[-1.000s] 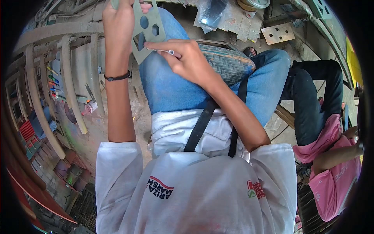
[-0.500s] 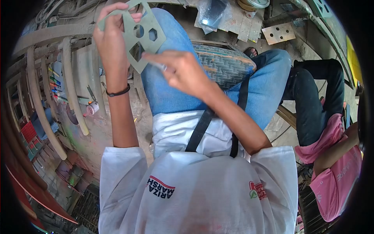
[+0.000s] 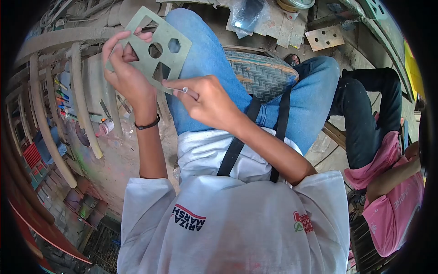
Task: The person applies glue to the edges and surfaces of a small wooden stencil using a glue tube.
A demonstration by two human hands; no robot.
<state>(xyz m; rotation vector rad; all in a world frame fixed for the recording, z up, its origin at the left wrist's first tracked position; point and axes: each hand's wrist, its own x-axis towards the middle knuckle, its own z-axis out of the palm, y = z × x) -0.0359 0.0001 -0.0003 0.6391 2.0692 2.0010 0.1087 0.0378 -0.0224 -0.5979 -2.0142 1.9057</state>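
My left hand [image 3: 129, 75] grips a flat grey-green board [image 3: 169, 58] by its left side, some fingers showing through the cut-outs. The board has several shaped holes, among them a circle, a hexagon and a four-sided one. It is held tilted, overlapping the left thigh of my blue jeans [image 3: 200, 82]. In my right hand [image 3: 212, 100] is a slim grey rod-like tool [image 3: 190, 93], pinched between thumb and fingers. The right fingertips are right at the board's lower corner, just below the four-sided hole. The tool's front end is hidden by the fingers.
A woven seat [image 3: 262, 75] lies between my legs. Ahead are a plastic-wrapped item [image 3: 248, 18], a tub [image 3: 296, 3] and another holed board [image 3: 325, 37]. Wooden rails [image 3: 84, 100] stand at left, with a small paint pot [image 3: 106, 127] beyond. A person in pink [image 3: 392, 210] sits at right.
The board has swung and moved slightly down and left with my left hand, which shows a wider grip. My right hand has shifted down and slightly right, and the tool's end shows more clearly.
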